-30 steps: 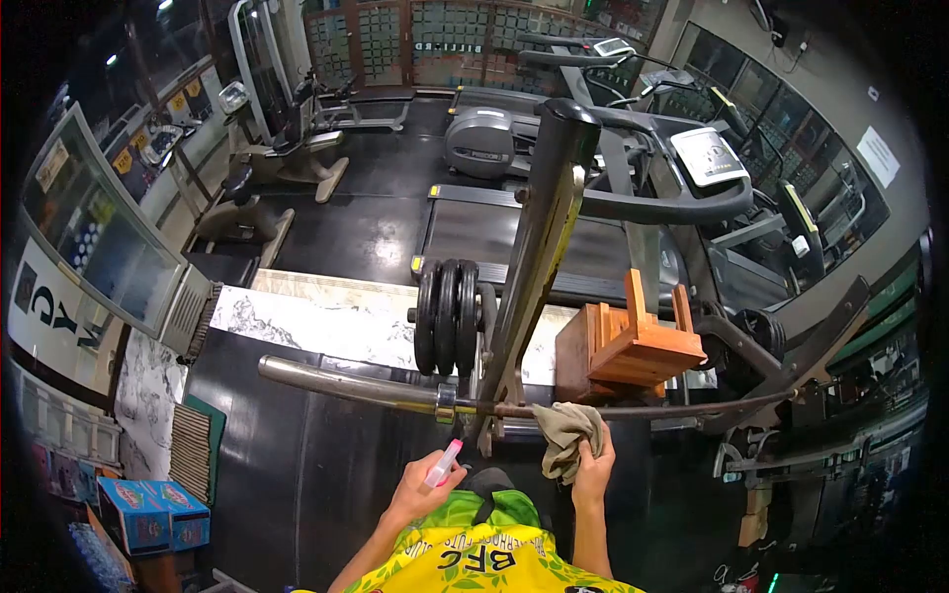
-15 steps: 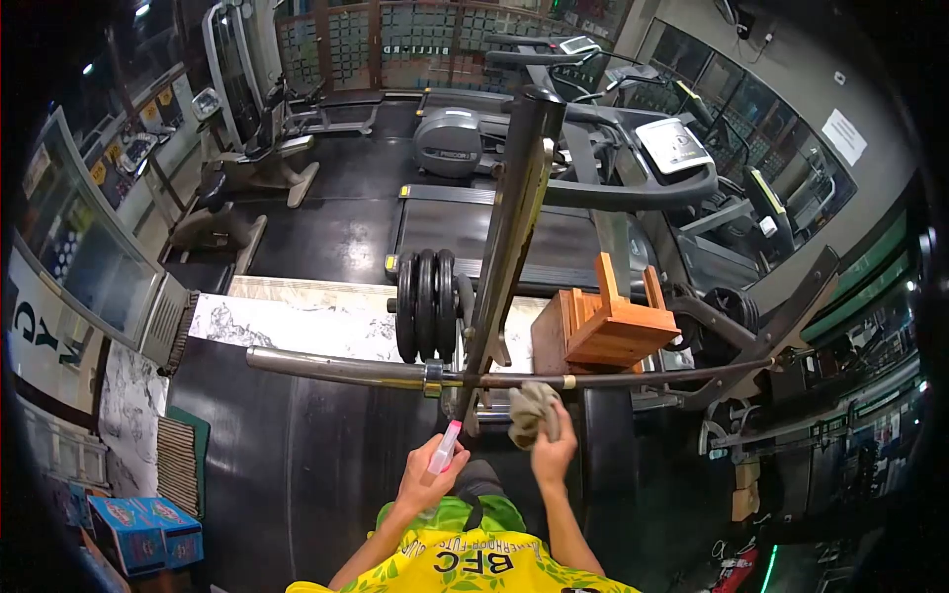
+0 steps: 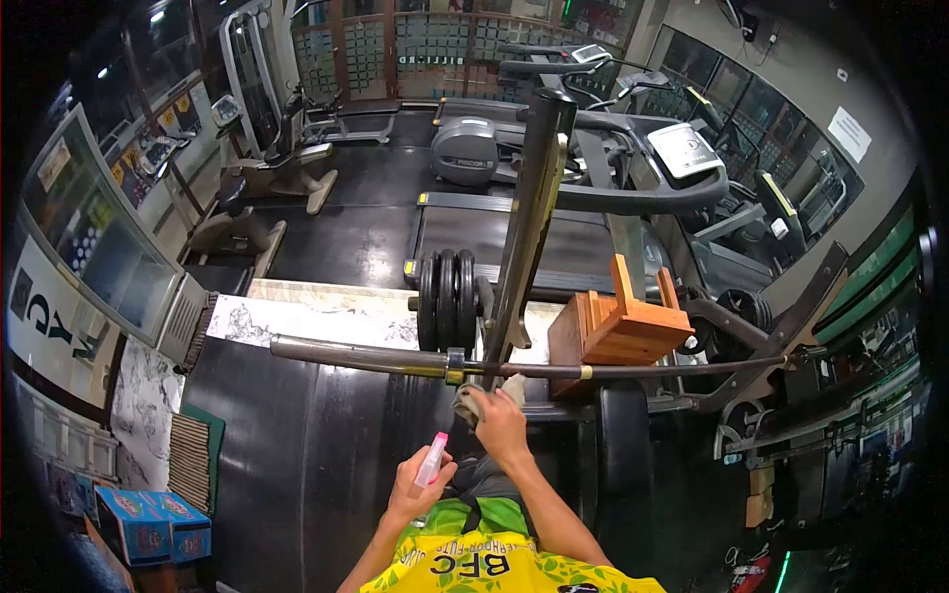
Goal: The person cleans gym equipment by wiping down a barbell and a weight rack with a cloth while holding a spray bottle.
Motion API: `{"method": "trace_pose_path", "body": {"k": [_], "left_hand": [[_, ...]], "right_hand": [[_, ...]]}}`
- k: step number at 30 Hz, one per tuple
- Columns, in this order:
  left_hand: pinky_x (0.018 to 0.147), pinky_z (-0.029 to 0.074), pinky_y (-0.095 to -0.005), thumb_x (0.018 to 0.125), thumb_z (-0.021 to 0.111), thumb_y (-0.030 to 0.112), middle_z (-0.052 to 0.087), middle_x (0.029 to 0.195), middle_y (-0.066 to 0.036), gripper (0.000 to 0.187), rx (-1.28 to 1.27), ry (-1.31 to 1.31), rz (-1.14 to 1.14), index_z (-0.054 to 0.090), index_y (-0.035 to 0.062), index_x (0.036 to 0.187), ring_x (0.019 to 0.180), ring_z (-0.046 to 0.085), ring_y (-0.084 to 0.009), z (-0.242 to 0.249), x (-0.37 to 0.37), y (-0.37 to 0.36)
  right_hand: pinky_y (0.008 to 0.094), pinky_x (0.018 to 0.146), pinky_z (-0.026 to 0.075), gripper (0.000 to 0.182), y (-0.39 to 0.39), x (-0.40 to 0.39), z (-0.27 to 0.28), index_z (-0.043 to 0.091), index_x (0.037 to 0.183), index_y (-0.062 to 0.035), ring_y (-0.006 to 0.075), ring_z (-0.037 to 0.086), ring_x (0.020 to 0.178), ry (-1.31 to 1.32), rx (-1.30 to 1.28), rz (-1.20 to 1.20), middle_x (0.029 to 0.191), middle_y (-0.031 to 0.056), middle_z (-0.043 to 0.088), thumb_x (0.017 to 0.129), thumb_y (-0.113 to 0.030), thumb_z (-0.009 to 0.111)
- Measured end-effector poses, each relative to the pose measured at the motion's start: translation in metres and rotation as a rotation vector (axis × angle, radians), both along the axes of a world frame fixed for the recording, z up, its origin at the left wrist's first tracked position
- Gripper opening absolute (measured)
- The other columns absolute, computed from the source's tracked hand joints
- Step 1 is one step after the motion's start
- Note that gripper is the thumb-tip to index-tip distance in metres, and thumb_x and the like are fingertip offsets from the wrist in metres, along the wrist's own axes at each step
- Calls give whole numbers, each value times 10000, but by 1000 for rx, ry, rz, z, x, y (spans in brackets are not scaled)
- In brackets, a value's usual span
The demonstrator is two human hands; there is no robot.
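We find a metal bar (image 3: pixel 546 372) lying directly ahead of the person, beyond both hands. Its long axis runs left to right across the body, close to level in the view, with the thick sleeve on the left and the thinner shaft on the right. A ring-shaped collar (image 3: pixel 455 366) marks the change between them.

We record the right hand (image 3: pixel 502 430) as the nearer of the two. It reaches up and inward to the near side of the bar, just right of the collar, its fingers closed on a crumpled cloth (image 3: pixel 466 403). We cannot tell whether the cloth bears on the metal, since the hand covers much of it.

The left hand (image 3: pixel 420 486) sits lower and closer to the body, clear of the bar and apart from the right hand. It is wrapped around a small bottle (image 3: pixel 431 462) with a pink top, which is tilted and points up toward the collar.

Around the bar, we note a tall rack upright (image 3: pixel 539 198) by the collar, dark weight plates (image 3: pixel 448 301) beyond the sleeve, and a wooden stool (image 3: pixel 643 336) beyond the shaft.
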State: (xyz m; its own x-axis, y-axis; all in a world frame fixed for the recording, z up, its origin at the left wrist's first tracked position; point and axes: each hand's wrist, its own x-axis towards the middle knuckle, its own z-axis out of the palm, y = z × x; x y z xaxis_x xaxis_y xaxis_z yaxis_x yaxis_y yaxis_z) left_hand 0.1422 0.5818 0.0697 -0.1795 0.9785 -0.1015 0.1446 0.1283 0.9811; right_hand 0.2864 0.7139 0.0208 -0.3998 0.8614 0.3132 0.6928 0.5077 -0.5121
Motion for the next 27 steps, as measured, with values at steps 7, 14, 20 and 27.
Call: {"method": "trace_pose_path", "body": {"k": [7,14,20,27], "left_hand": [[507,413,-243,857,706,165,564,646,-21,186,-28,-47,47,604,23,919,531,531,-78,0,-8,-11],[495,409,-239,862,702,172,559,633,-21,183,-4,-88,0,608,28,925,518,529,-72,-4,-8,-9],[518,428,-245,858,705,177,577,650,-31,195,-38,-56,-6,613,23,935,545,550,-82,-3,-9,-2],[574,456,-263,850,713,170,625,722,-52,203,-2,-32,-9,615,18,944,613,577,-105,-11,-16,-1]], "right_hand": [[425,988,447,469,43,-6,-1,637,1160,-122,326,572,1116,-24,312,-159,1141,147,632,722,41,594],[391,1019,442,445,37,37,-4,674,1044,-79,291,549,1200,21,189,18,1269,119,595,658,96,538],[362,890,527,371,48,99,13,686,1021,-106,278,618,1086,-51,172,-73,1219,85,625,712,73,588],[407,1038,409,451,53,132,15,649,1099,-67,350,577,1109,-65,107,-472,1182,133,622,689,106,573]]}}
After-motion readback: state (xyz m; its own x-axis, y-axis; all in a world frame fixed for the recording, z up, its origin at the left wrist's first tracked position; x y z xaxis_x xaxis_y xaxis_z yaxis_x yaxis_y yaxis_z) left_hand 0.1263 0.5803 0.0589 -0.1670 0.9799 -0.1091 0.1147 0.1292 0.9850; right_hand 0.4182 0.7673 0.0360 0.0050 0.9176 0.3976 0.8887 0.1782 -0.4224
